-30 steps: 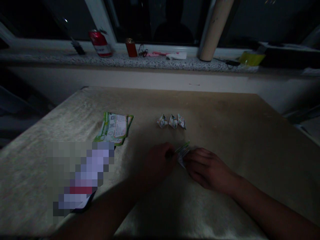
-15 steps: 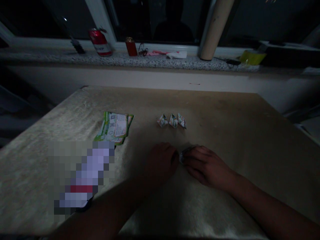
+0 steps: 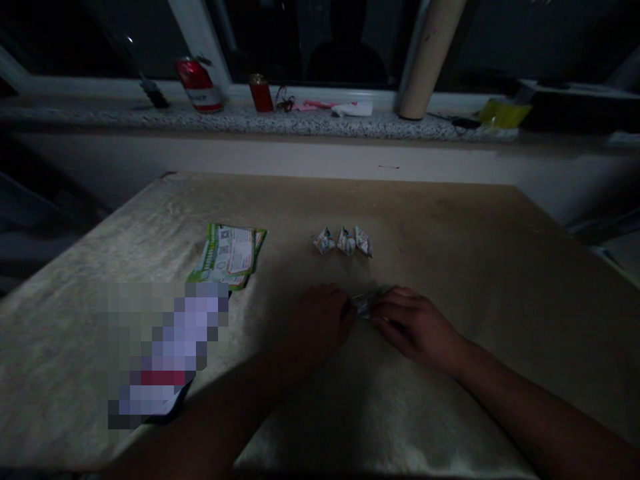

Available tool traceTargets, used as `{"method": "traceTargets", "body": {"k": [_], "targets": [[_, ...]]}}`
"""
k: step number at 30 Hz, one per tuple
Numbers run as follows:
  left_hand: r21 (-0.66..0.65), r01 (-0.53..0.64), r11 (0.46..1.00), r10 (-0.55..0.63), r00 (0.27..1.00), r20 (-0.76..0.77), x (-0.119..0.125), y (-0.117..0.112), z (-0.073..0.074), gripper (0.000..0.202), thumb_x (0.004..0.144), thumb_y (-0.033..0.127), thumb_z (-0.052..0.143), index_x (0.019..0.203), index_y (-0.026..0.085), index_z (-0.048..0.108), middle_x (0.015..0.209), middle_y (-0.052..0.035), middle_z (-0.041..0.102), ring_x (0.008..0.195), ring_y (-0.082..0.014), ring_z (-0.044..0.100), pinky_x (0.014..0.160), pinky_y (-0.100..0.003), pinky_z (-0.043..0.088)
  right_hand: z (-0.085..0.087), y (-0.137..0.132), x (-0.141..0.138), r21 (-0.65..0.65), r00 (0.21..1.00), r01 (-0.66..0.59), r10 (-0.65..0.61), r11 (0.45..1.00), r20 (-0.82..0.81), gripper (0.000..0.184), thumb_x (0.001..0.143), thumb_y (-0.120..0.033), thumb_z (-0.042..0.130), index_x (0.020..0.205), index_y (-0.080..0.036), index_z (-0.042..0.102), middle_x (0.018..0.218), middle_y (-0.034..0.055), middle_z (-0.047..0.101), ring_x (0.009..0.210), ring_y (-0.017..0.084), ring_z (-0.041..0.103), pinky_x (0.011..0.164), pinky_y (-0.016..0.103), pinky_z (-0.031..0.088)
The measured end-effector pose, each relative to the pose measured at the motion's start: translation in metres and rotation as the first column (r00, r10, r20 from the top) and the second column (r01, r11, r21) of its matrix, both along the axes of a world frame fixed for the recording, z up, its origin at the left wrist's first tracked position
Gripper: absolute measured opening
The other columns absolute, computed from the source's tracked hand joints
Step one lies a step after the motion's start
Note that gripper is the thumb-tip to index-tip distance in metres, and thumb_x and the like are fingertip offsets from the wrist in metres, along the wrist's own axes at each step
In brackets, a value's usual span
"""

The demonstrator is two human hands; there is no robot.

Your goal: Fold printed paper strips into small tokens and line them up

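Note:
Between my two hands, low over the cloth, is a small folded piece of printed paper (image 3: 363, 305). My left hand (image 3: 320, 327) has its curled fingers closed at the paper's left end; the fingertips are mostly in shadow. On the other end, my right hand (image 3: 415, 323) pinches the paper with thumb and fingers. Just beyond the hands stand three small folded paper shapes in a row: a left one (image 3: 325, 241), a middle one (image 3: 345, 241) and a right one (image 3: 363, 241). Green and white printed sheets (image 3: 230, 253) lie stacked to the left.
A pixelated object with a dark edge (image 3: 175, 353) lies by my left forearm. The table (image 3: 450, 220) has a pale cloth. On the speckled windowsill (image 3: 225, 123) are a red can (image 3: 200, 87), a red jar (image 3: 261, 93), a cardboard tube (image 3: 430, 60) and a yellow item (image 3: 505, 113).
My right hand has shifted slightly and its fingers have opened a little around the paper. More of the folded paper now shows between the hands. The row of paper shapes stays put.

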State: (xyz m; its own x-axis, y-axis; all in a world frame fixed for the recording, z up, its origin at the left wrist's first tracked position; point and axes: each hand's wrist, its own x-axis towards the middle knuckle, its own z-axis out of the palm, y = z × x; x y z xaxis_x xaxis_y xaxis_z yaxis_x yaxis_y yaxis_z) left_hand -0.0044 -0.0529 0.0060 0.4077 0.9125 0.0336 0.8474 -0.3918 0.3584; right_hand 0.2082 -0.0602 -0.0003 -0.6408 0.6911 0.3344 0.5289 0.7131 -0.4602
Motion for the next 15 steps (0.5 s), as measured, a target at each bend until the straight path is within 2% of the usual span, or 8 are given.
{"method": "traceTargets", "body": {"k": [3,8,15], "targets": [[-0.012,-0.009,1.000,0.008,1.000,-0.010,-0.0001,0.0000,0.0010,0.020,0.094,0.030,0.055,0.084,0.016,0.067,0.084,-0.0054,0.067,0.078,-0.0208,0.062,0.074,-0.034,0.045,0.0016,-0.0008,-0.0018,-0.026,0.999,0.032,-0.032,0.999,-0.016,0.013,0.096,-0.018,0.055,0.096,-0.019,0.068,0.091,0.0062,0.072,0.088,0.020,0.065,0.084,0.036,0.051],[0.009,-0.004,1.000,0.004,1.000,-0.003,-0.0003,0.0001,-0.0014,0.020,0.094,0.029,0.055,0.084,0.017,0.067,0.083,-0.0048,0.067,0.077,-0.0205,0.062,0.072,-0.033,0.045,0.0020,-0.0020,-0.0051,-0.075,0.987,0.160,-0.161,0.984,-0.010,0.015,0.095,-0.020,0.056,0.086,-0.019,0.068,0.083,0.0061,0.070,0.082,0.020,0.063,0.077,0.033,0.050],[0.049,0.023,0.999,-0.023,1.000,0.004,-0.0015,-0.0007,-0.0051,0.021,0.098,0.026,0.049,0.095,0.016,0.067,0.090,-0.0070,0.068,0.082,-0.0216,0.062,0.078,-0.034,0.046,0.0007,-0.0019,-0.0072,-0.159,0.961,0.270,-0.276,0.950,-0.015,0.016,0.094,-0.020,0.057,0.084,-0.019,0.069,0.086,0.0066,0.071,0.085,0.021,0.065,0.079,0.033,0.052]]}}
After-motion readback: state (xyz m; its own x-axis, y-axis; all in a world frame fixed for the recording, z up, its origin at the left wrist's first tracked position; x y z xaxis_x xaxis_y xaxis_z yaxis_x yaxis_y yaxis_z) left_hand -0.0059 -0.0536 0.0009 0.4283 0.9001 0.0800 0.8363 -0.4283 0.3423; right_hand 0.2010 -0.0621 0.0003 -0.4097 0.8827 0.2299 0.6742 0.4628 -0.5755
